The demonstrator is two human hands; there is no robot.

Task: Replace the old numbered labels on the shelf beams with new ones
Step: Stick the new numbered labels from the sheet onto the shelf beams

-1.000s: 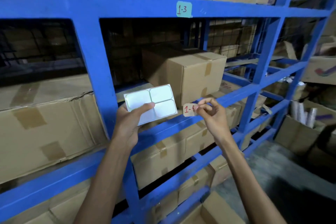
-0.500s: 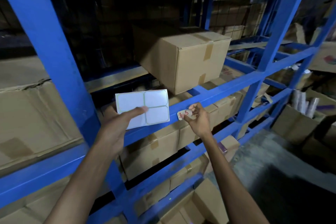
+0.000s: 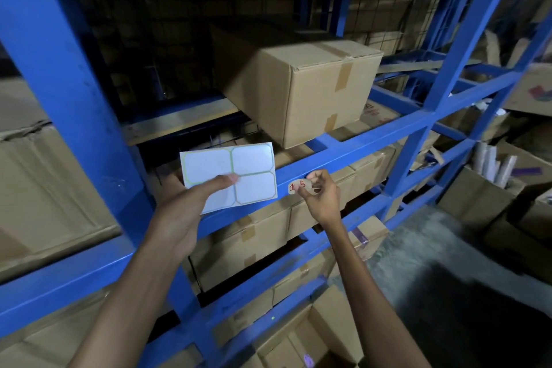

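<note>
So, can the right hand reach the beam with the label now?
Probably yes. The right hand pinches the label just in front of the beam, and nothing shows between them. The left hand holds the sheet off to the side.

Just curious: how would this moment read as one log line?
left hand: holds sheet | right hand: pinches label at beam

Blue shelf rack [image 3: 373, 140] bears taped cardboard boxes [image 3: 298, 84], seemingly on every tier

The person is showing a bare left hand [image 3: 179, 218], bare right hand [image 3: 322, 199] and bare forearms [image 3: 128, 302] (uncovered to the frame's edge).
</note>
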